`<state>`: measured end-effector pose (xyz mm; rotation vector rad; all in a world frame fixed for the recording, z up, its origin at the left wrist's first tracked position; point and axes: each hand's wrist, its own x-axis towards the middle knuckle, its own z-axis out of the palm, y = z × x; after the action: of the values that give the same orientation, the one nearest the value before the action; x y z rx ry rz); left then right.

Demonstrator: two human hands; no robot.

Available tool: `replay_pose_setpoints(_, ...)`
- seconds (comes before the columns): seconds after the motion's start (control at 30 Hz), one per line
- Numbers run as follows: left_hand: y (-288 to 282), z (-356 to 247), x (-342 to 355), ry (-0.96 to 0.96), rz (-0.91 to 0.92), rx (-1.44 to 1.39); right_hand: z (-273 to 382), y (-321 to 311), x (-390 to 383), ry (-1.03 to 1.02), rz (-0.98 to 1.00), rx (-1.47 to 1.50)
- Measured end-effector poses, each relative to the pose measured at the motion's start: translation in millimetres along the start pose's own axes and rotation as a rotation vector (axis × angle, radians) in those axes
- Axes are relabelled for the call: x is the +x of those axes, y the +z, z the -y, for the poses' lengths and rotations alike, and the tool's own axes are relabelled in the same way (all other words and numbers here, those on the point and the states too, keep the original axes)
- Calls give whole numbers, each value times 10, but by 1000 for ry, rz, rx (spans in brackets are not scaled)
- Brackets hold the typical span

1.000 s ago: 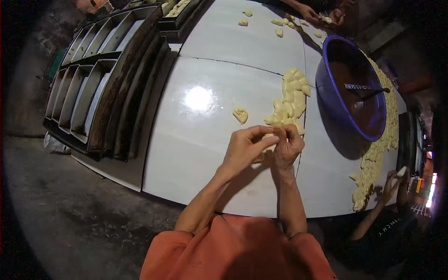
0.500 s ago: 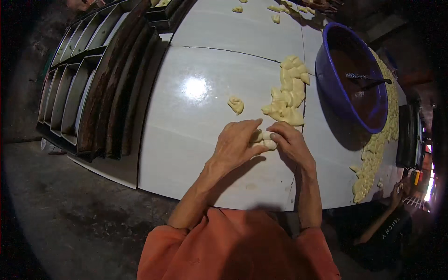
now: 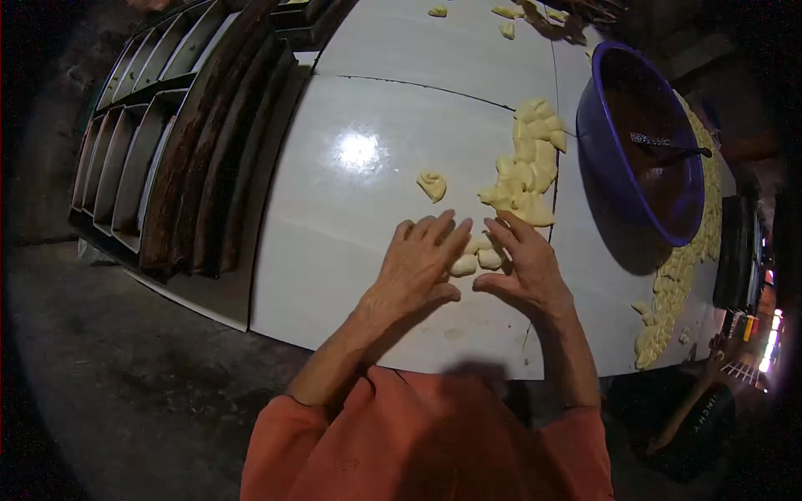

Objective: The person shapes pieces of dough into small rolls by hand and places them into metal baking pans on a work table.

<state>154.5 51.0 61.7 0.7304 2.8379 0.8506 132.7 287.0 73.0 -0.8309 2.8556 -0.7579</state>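
Several small pale dough pieces (image 3: 476,260) lie close together on the white table, between my two hands. My left hand (image 3: 415,259) is at their left side, its fingers spread and its thumb pointing toward them. On their other side my right hand (image 3: 530,265) is open too, with thumb and fingers apart around the right-hand pieces; whether the fingertips touch the dough is hard to tell. A single yellow dough piece (image 3: 432,186) rests beyond my left hand. Just beyond my right hand stretches a pile of overlapping yellow dough pieces (image 3: 525,171).
At the right stands a purple basin (image 3: 589,138) holding brown stuff and a dark-handled utensil. More dough pieces (image 3: 668,288) line the table's right edge. Stacked metal baking tins (image 3: 146,163) occupy the left. Another person's arm (image 3: 681,409) shows at lower right.
Both hands have opened and spread away from the dough they were pressing together. The dough pieces now lie uncovered between them. The view has shifted slightly.
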Motion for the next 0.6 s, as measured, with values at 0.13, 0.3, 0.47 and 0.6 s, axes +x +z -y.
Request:
replay_pose_setpoints(0.13, -139, 227, -140, -43, 20, -43, -136, 160, 83, -189, 32, -6)
replay_pose_setpoints(0.3, -88, 202, -57, -84, 145, -265, -215, 332, 181, -392, 10, -105)
replay_pose_setpoints(0.47, -60, 293, 38, -93, 163, -304, -70, 383, 270, -361, 28, 89)
replay_pose_setpoints(0.6, -208, 413, -48, -43, 166, -345, 292, 255, 334, -87, 216, 317)
